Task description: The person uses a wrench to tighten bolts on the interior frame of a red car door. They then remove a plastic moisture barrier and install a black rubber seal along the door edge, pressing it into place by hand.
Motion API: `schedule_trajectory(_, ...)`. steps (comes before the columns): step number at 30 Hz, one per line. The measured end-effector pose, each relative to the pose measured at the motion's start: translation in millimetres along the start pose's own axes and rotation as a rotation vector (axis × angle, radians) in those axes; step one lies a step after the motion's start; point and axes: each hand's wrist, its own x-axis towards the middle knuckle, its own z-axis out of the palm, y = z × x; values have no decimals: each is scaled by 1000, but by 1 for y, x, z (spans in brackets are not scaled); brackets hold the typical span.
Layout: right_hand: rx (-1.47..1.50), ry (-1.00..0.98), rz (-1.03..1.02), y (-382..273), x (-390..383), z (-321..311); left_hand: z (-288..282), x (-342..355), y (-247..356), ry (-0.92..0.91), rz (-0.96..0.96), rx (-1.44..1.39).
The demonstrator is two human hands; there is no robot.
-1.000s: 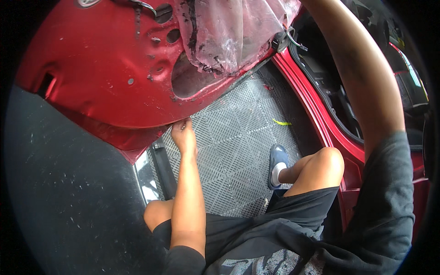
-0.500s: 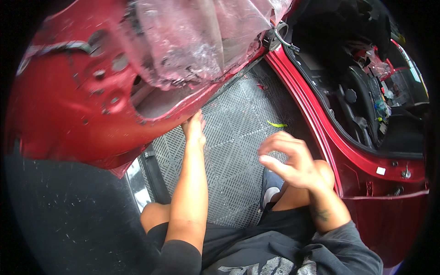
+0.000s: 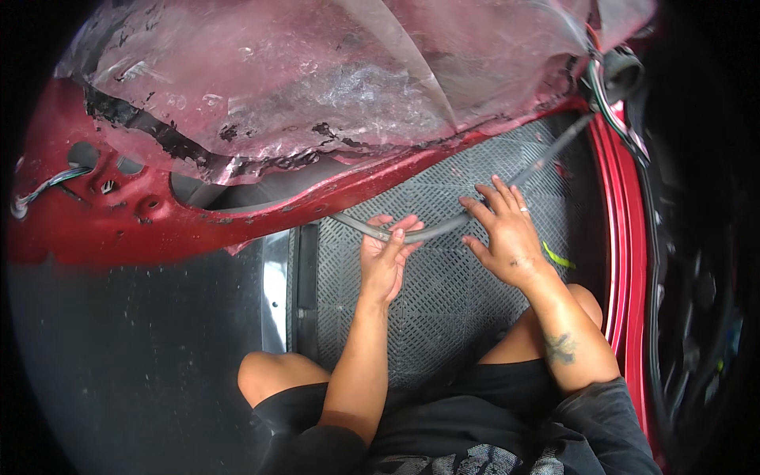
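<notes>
A red car door, its trim off and plastic film over its upper part, spans the far side. From its lower edge a long grey rubber seal strip hangs in a curve, pulled away from the door toward me. My left hand holds the strip between thumb and fingers near the middle of the door. Just right of that, my right hand is spread palm down beside the strip, fingers apart. Whether its fingertips touch the strip I cannot tell.
Grey perforated floor tiles lie below my hands, with a yellow-green scrap on them. On the right runs the red door sill with a black seal. Wires come out by the hinge. A dark panel fills the lower left.
My left hand has come out from under the door edge with the rubber seal strip. My right hand has opened and moved up toward the strip. The view has shifted right to left across the door.
</notes>
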Motion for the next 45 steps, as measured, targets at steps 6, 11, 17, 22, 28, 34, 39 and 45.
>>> schedule_trajectory(6,86,-480,-98,57,19,-16,16,-8,4,63,-18,69)
schedule_trajectory(11,90,-633,-111,100,13,-7,44,21,23,224,216,-134)
schedule_trajectory(17,104,-405,-186,125,8,34,23,50,49,320,303,-505)
schedule_trajectory(22,145,-146,-262,130,19,42,-8,46,44,27,233,-427)
schedule_trajectory(28,191,-126,-305,132,19,37,-8,44,44,82,228,-332)
schedule_trajectory(34,379,-158,-327,131,2,9,9,20,2,290,247,-136)
schedule_trajectory(39,514,24,-287,143,-15,-3,88,-10,-52,254,73,-155)
schedule_trajectory(45,457,156,-236,142,-17,-6,158,3,-68,222,-149,76)
